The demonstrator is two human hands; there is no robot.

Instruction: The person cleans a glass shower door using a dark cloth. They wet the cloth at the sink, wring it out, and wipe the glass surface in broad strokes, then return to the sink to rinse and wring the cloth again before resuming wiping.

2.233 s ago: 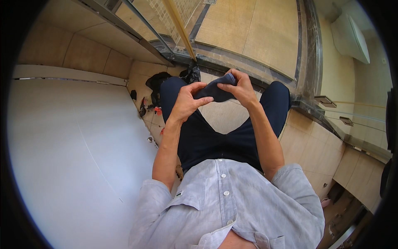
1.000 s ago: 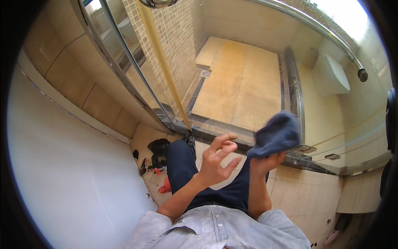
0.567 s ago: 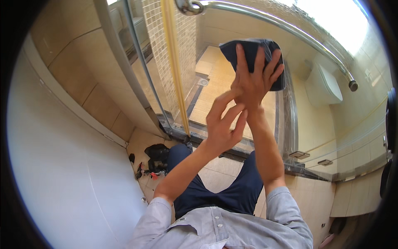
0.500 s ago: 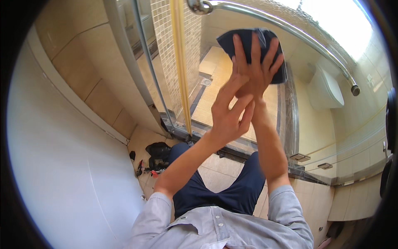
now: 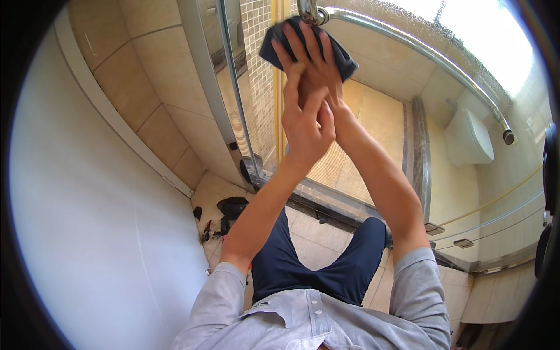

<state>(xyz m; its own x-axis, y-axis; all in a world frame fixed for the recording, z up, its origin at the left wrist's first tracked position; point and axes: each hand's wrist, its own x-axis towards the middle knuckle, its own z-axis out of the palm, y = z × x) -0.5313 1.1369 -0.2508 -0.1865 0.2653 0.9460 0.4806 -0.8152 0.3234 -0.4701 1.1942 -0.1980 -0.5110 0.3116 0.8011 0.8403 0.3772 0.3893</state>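
A dark navy cloth [image 5: 343, 58] is folded under my right hand [image 5: 318, 76], which presses it flat with spread fingers at the upper middle. The cloth appears to lie against a clear glass panel, just below the bracket end of a chrome bar [image 5: 402, 42]. My left hand [image 5: 306, 125] is lower and slightly left, overlapping the right hand near its wrist. Its fingers are bent but apart, and I see nothing in them. Whether the two hands touch is hard to tell.
A stone kerb [image 5: 332, 201] edges the shower floor ahead of my knees. A white toilet [image 5: 469, 137] stands far right. Left is a white door [image 5: 87, 221]; black plastic bags [image 5: 232, 207] lie on the floor. Yellow edge strips [image 5: 279, 111] run down the glass.
My right hand and the cloth have moved left and up toward the bar's bracket. My left hand has followed, slightly up and left. The view has shifted slightly.
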